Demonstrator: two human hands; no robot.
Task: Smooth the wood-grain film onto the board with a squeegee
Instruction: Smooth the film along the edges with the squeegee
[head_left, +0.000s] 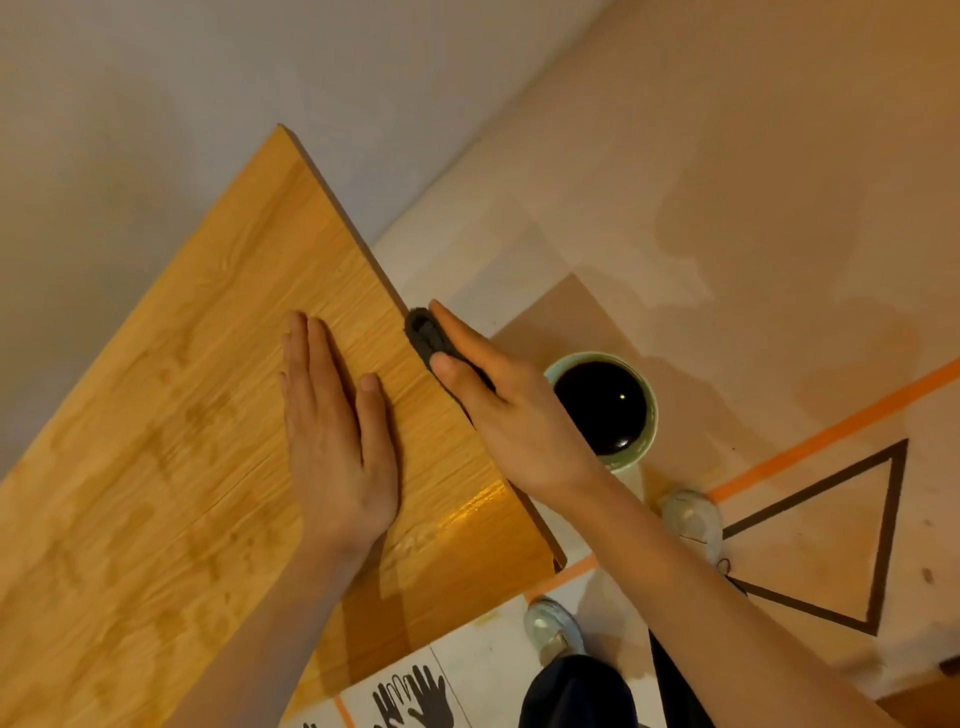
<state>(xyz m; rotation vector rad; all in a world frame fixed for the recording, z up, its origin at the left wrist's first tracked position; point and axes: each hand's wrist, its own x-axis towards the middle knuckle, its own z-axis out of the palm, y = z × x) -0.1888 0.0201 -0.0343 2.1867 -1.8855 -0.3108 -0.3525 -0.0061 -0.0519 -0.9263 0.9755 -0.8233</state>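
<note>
A long board (171, 441) covered in yellow-brown wood-grain film runs from the lower left up to the wall. My left hand (335, 431) lies flat on the film, fingers together, near the board's right side. My right hand (498, 400) grips a dark grey felt-edged squeegee (425, 332) and presses it against the board's right edge. Only the squeegee's front end shows past my fingers. A glossy wrinkled patch of film (478, 506) sits near the board's near right corner.
A pale green bucket (647, 389) with dark contents stands on the floor just right of the board, under my right wrist. My two pale shoes (691, 514) are below it. The paper-covered floor carries orange tape (831, 431), a dark triangle outline (883, 540) and printed hand shapes (415, 696).
</note>
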